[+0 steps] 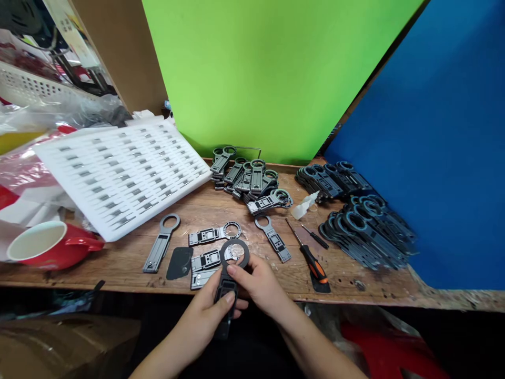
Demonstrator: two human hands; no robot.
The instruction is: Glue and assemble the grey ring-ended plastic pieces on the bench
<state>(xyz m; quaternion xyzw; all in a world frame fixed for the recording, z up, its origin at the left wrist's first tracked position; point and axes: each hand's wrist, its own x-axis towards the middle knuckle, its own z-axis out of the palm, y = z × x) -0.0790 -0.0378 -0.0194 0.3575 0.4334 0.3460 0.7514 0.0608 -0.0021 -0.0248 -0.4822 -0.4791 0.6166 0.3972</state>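
Both my hands grip one dark grey ring-ended bracket [234,253] at the table's front edge. My left hand [205,310] wraps its flat lower part, thumb on top. My right hand [258,281] pinches it just below the ring. Behind it lie similar brackets: one [205,259] with its ring partly hidden, another [214,234] farther back. A single bracket [160,247] rests to the left beside a black pad [179,263], and one more [274,239] lies to the right. An orange-and-black screwdriver [313,263] and a smaller black screwdriver [315,237] lie right of my hands.
A white tray [98,205] of small metal pieces leans at left, near a red mug [67,252]. Heaped brackets [256,179] lie at the back, with stacks [363,226] at right. A small translucent bottle [303,206] lies between. Green [268,79] and blue panels [445,158] border the table.
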